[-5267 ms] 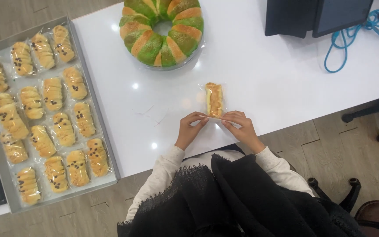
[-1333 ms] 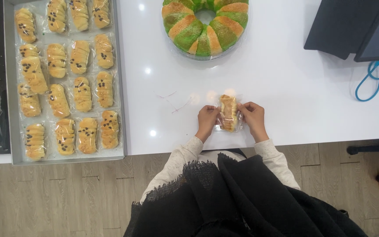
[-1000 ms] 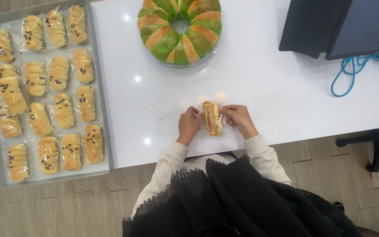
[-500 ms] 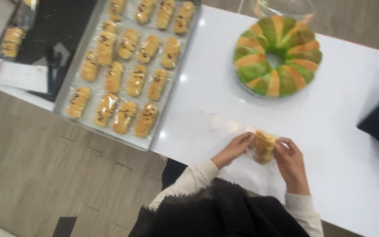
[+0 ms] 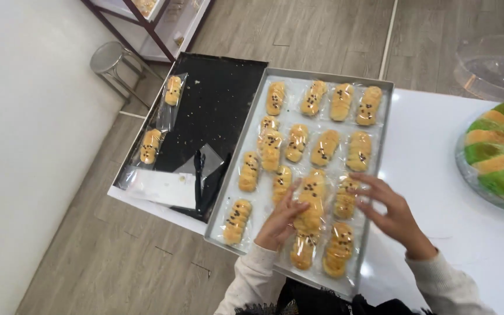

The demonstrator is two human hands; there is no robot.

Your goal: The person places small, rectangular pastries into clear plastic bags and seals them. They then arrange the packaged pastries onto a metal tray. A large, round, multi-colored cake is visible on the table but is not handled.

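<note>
While the left hand [image 5: 279, 220] pinches a wrapped pastry [image 5: 312, 201] over the tray [image 5: 384, 111], the right hand [image 5: 391, 213] hovers spread just right of it, fingers open. The pastry lies among rows of wrapped pastries, near the tray's near edge. A green-and-orange ring cake [image 5: 497, 153] sits far right on the white counter [image 5: 427, 157].

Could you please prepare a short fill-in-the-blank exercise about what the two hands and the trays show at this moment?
1. The left hand rests on a clear-wrapped golden pastry over the ____ metal tray.
2. The right hand hovers with its fingers ____.
3. The black baking tray holds ____ wrapped pastries.
4. The ring cake is orange and ____.

Missing words: silver; spread; two; green
</note>
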